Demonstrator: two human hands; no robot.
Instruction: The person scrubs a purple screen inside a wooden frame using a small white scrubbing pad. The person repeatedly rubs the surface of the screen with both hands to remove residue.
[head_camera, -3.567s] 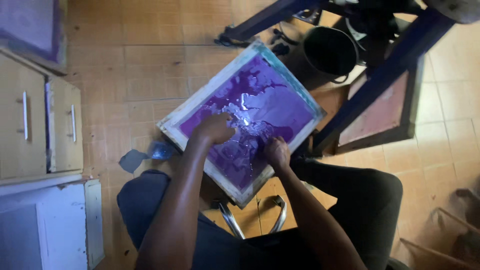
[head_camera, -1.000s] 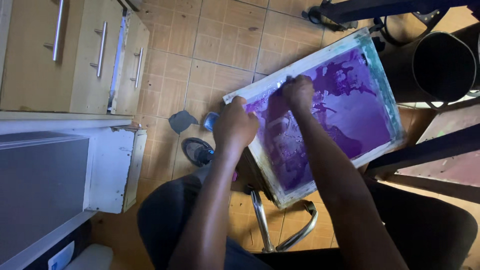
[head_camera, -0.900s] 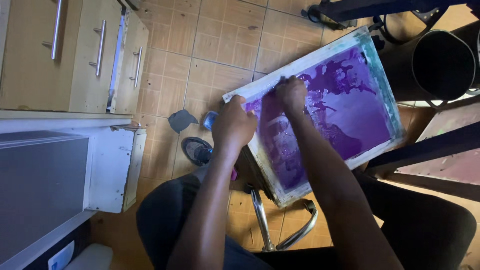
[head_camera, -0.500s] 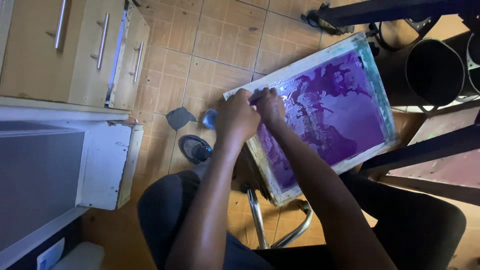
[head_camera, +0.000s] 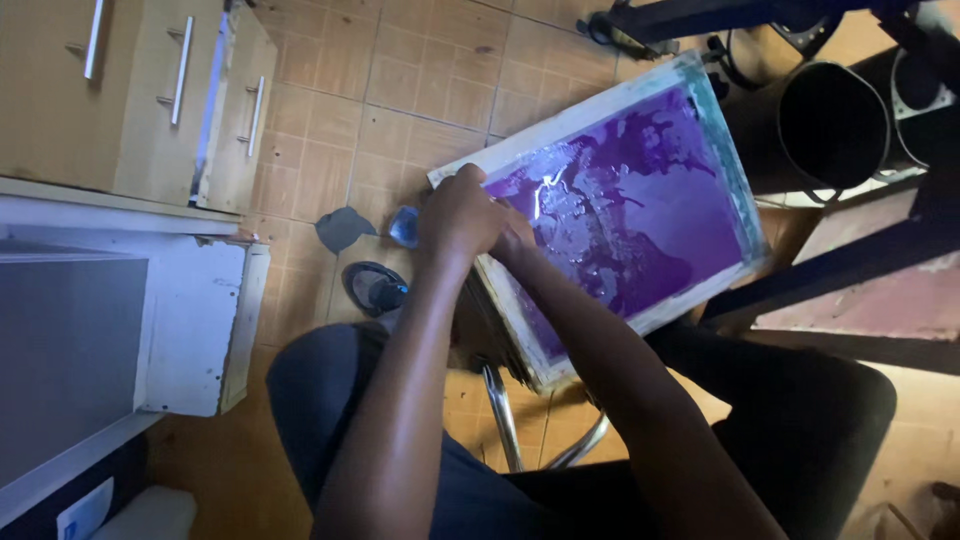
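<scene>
From the head view, I look down on a printing screen (head_camera: 620, 205), a pale-framed rectangle with wet purple ink across its mesh, propped at a tilt across the lap and against a chair (head_camera: 530, 430) with chromed legs. The left hand (head_camera: 462, 212) sits at the near-left corner of the frame, curled over something I cannot make out; whether its fingers are clamped or just resting, I cannot tell. The right hand (head_camera: 515, 238) is tucked just beside and partly under the left, touching the mesh edge, and its fingers are hidden, so I cannot tell their state either.

What worries me: the screen is tilted and, as far as I can see, steadied only by these two hands at one corner and by the knees. If pressure goes on that corner alone, I judge the frame could pivot and slide off the lap toward the floor. The ink looks glossy and wet, so it could smear onto hands or the dark trousers (head_camera: 330, 400).

The floor (head_camera: 400, 90) is tan tile. A shoe (head_camera: 372, 288) and two small scraps (head_camera: 345, 228) lie on it near the screen. A wooden drawer cabinet (head_camera: 130, 90) stands to the left, a white-framed panel (head_camera: 190, 330) below it, and black buckets (head_camera: 830, 125) and dark metal framing (head_camera: 850, 265) to the right.
</scene>
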